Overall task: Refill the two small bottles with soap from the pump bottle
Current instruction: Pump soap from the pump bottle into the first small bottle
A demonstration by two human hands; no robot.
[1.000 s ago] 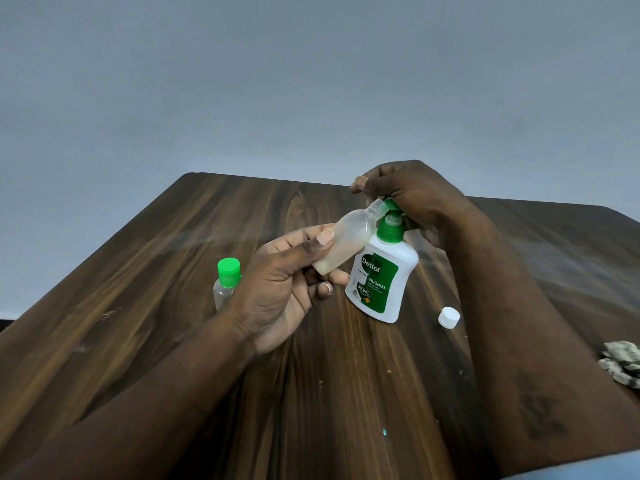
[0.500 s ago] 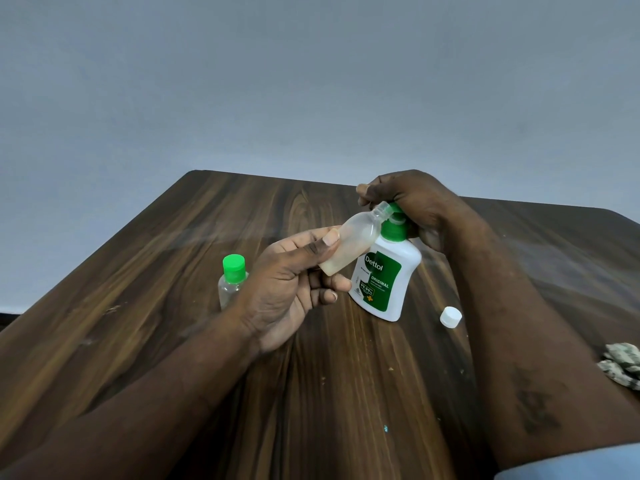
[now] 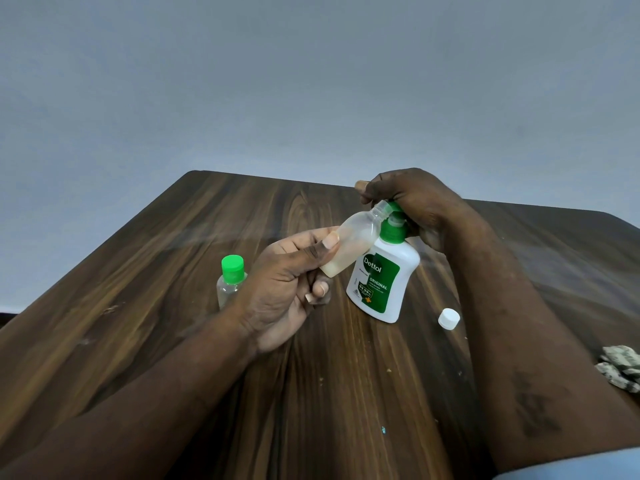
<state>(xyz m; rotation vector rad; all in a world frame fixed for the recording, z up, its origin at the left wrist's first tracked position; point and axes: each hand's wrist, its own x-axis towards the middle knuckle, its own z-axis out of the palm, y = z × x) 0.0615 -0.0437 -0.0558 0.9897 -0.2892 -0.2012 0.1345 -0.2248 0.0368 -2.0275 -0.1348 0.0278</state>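
Observation:
My left hand (image 3: 287,289) holds a small frosted bottle (image 3: 353,244), tilted, uncapped, its mouth up against the green nozzle of the white pump bottle (image 3: 381,282). Pale liquid sits in the small bottle's lower end. My right hand (image 3: 415,206) is closed over the pump head, which it mostly hides. The pump bottle leans on the wooden table (image 3: 173,306). A second small clear bottle (image 3: 231,284) with a green cap stands upright just left of my left hand. A white cap (image 3: 449,319) lies on the table right of the pump bottle.
A crumpled patterned cloth (image 3: 621,370) lies at the table's right edge. Small crumbs and specks dot the wood near me. A plain grey wall rises behind the table's far edge.
The pump head dipped under my right hand and has come back up a little. The small bottle stays at the nozzle. The view has shifted slightly.

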